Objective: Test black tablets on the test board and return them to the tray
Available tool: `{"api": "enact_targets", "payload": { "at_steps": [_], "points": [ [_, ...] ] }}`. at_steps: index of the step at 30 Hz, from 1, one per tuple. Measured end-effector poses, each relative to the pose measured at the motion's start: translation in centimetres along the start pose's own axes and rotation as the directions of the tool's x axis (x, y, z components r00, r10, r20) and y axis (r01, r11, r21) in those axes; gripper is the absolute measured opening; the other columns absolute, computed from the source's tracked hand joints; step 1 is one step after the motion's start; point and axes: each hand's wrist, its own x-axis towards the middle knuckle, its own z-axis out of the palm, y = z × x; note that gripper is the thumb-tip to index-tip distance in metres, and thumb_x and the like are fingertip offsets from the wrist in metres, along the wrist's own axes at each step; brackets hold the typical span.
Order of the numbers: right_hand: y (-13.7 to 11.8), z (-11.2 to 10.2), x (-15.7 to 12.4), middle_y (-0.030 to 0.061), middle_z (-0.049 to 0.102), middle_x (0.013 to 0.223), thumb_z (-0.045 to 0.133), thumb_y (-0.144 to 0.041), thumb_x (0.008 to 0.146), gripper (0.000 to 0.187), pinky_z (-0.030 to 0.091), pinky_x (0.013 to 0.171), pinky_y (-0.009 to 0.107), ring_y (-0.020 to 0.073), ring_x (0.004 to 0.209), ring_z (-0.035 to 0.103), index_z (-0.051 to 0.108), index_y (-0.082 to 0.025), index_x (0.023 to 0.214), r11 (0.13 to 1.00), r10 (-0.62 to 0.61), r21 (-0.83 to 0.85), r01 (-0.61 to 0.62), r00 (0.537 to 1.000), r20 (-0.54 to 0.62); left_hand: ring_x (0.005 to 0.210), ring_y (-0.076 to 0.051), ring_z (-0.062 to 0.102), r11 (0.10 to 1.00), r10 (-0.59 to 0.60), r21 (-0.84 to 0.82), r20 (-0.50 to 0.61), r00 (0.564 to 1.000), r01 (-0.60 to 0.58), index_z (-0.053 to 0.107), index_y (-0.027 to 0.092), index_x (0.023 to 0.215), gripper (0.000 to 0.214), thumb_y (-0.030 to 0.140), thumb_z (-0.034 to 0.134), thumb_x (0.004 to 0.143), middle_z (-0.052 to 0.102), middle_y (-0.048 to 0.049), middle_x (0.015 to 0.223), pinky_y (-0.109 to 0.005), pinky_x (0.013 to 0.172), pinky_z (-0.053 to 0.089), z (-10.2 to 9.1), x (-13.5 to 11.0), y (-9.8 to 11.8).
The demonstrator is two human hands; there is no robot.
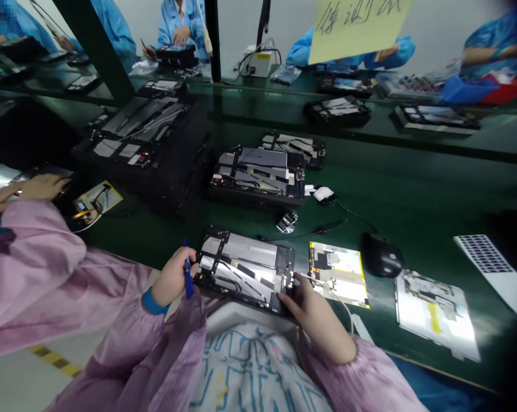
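An opened black tablet frame (243, 269) with a silver inner panel and dark wiring lies on the green bench (417, 189) right in front of me. My left hand (173, 277) grips a blue pen (188, 272) upright, its knuckles against the frame's left edge. My right hand (305, 315) holds the frame's lower right corner. A thin white cable (346, 309) runs past those fingers. Just right of the frame lies a loose printed panel (338, 274) with yellow tape.
A computer mouse (381, 254), a second panel (434, 315) and a white sheet (490, 269) lie to the right. Stacked tablet frames (258, 177) stand ahead. A co-worker's hands (31, 191) in pink sleeves work at left. Blue-sleeved people sit across the bench.
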Motion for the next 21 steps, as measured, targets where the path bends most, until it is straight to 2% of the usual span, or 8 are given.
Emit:
{"api": "enact_targets", "payload": {
  "at_steps": [3,5,7,10,12,14,17,21],
  "points": [
    [0.2,-0.5,1.0,0.0157,0.064,0.096,0.051,-0.052,0.083,0.049,0.050,0.080,0.048,0.0320,0.089,0.062,0.056,-0.015,0.115,0.949,-0.191,-0.285,0.134,0.964,-0.185,0.067,-0.014,0.050,0.992,0.017,0.125,-0.013,1.000,-0.016,0.047,0.020,0.079,0.004,0.021,0.052,0.080,0.053,0.0002,0.079,-0.026,0.067,0.039,0.3,0.4,0.1],
    [0.3,-0.7,1.2,0.0191,0.059,0.111,0.048,-0.054,0.085,0.056,0.047,0.089,0.052,0.0344,0.103,0.056,0.052,-0.014,0.124,0.917,-0.297,-0.350,0.192,0.913,-0.278,0.064,-0.014,0.048,0.982,0.013,0.189,-0.004,1.000,-0.012,0.048,0.020,0.078,0.004,0.022,0.051,0.080,0.051,0.0013,0.073,-0.026,0.065,0.038,0.2,0.5,0.1],
    [0.1,-0.5,1.2,0.0196,0.055,0.118,0.045,-0.052,0.088,0.059,0.045,0.093,0.053,0.0344,0.110,0.053,0.045,-0.014,0.132,0.903,-0.354,-0.363,0.231,0.877,-0.324,0.065,-0.015,0.049,0.969,0.030,0.246,0.001,1.000,-0.030,0.049,0.020,0.077,0.004,0.021,0.051,0.080,0.051,0.0012,0.069,-0.027,0.065,0.037,0.1,0.4,0.2],
    [-1.2,0.7,1.2,0.0175,0.051,0.126,0.048,-0.048,0.089,0.055,0.040,0.098,0.055,0.0342,0.118,0.047,0.042,-0.020,0.135,0.861,-0.451,-0.387,0.331,0.848,-0.278,0.066,-0.015,0.051,0.963,0.050,0.264,0.003,0.999,-0.049,0.048,0.020,0.077,0.004,0.021,0.051,0.080,0.053,0.0005,0.072,-0.027,0.065,0.038,0.2,0.6,0.7],
    [-2.1,1.8,1.4,0.0172,0.047,0.133,0.052,-0.048,0.087,0.056,0.035,0.100,0.060,0.0372,0.125,0.041,0.042,-0.022,0.136,0.832,-0.485,-0.424,0.359,0.842,-0.238,0.067,-0.015,0.052,0.966,0.040,0.258,-0.014,0.999,-0.035,0.049,0.021,0.079,0.003,0.022,0.051,0.080,0.056,-0.0004,0.079,-0.027,0.066,0.039,0.4,0.7,1.2],
    [-2.7,2.9,1.9,0.0169,0.041,0.140,0.053,-0.049,0.086,0.057,0.032,0.100,0.064,0.0403,0.131,0.033,0.043,-0.024,0.136,0.824,-0.477,-0.451,0.342,0.849,-0.228,0.069,-0.015,0.053,0.962,0.029,0.271,-0.036,0.999,-0.019,0.050,0.021,0.081,0.003,0.023,0.052,0.081,0.059,-0.0013,0.087,-0.027,0.068,0.039,0.5,0.7,1.7],
    [-2.8,3.7,2.5,0.0148,0.034,0.146,0.051,-0.043,0.089,0.049,0.034,0.102,0.061,0.0389,0.137,0.026,0.047,-0.026,0.134,0.840,-0.455,-0.423,0.339,0.865,-0.211,0.070,-0.016,0.054,0.960,0.014,0.281,-0.022,1.000,-0.007,0.050,0.021,0.083,0.005,0.026,0.052,0.082,0.060,-0.0014,0.088,-0.028,0.069,0.039,0.5,0.5,2.2],
    [-2.1,3.9,2.9,0.0142,0.035,0.145,0.044,-0.034,0.092,0.034,0.034,0.104,0.060,0.0343,0.138,0.028,0.057,-0.023,0.121,0.868,-0.466,-0.311,0.387,0.851,-0.242,0.066,-0.015,0.054,0.964,-0.024,0.266,0.003,1.000,0.022,0.051,0.022,0.087,0.010,0.031,0.053,0.083,0.060,-0.0007,0.086,-0.028,0.067,0.039,0.2,0.3,1.8]
  ]
}}
